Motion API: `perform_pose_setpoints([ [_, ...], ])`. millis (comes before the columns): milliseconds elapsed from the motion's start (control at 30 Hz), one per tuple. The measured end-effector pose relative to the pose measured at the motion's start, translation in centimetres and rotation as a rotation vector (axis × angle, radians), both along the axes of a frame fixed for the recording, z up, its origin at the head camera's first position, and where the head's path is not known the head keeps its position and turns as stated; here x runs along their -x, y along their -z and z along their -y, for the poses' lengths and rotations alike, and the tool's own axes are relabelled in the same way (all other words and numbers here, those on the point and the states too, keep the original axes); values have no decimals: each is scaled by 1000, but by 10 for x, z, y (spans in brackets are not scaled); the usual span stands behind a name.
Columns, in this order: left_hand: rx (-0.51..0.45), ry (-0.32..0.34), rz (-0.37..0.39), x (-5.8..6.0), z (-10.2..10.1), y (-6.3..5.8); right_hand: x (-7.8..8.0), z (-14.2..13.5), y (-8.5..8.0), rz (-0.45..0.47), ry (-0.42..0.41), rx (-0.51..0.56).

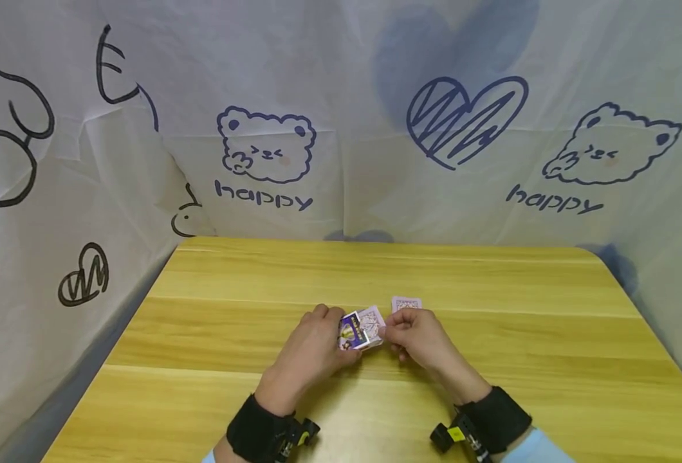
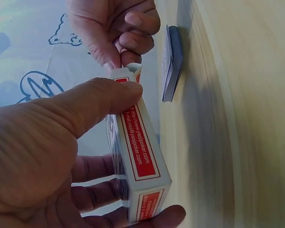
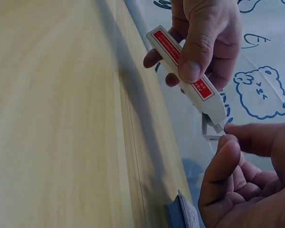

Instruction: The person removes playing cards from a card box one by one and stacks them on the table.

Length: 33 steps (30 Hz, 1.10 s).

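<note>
My left hand grips a playing card box, its thumb along one narrow side and the fingers on the opposite side. That narrow side is white with red printed panels, as the left wrist view shows; in the head view a purple and yellow picture faces up beside a pink card-back pattern. At the box's open end, my right hand pinches the flap between thumb and forefinger. Whether it also touches cards inside is hidden. A stack of playing cards with a pink patterned back lies just beyond the right hand.
The yellow wood-grain table extends around both hands. White cloth with drawn bears and hearts hangs behind the table and along its sides. Each wrist wears a black band with a small camera.
</note>
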<state>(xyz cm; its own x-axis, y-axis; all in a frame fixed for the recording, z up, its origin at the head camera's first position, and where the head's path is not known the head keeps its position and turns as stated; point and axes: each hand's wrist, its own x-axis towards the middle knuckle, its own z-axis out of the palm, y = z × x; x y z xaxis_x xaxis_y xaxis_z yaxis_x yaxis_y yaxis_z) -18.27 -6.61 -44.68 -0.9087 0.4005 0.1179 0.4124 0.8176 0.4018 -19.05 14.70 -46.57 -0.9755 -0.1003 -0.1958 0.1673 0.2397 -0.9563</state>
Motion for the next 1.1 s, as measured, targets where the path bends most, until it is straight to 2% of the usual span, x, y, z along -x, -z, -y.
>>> perform_pose_setpoints([
  [233, 3, -3, -10, 1, -1, -3, 2, -1, -3, -38, 50, 51],
  [467, 15, -13, -16, 0, 0, -2, 4, -4, -3, -20, 59, 115],
  [633, 18, -17, -21, 0, 0, -1, 8, -15, -6, -46, 111, 136],
  [733, 18, -17, -10, 0, 0, -1, 12, -27, -8, -42, 132, 103],
  [867, 19, -21, 2, -1, 0, -2, 26, -50, -11, -15, 104, 41],
  [1100, 23, -20, 10, -2, 1, -3, 61, -94, -13, 46, -37, -171],
])
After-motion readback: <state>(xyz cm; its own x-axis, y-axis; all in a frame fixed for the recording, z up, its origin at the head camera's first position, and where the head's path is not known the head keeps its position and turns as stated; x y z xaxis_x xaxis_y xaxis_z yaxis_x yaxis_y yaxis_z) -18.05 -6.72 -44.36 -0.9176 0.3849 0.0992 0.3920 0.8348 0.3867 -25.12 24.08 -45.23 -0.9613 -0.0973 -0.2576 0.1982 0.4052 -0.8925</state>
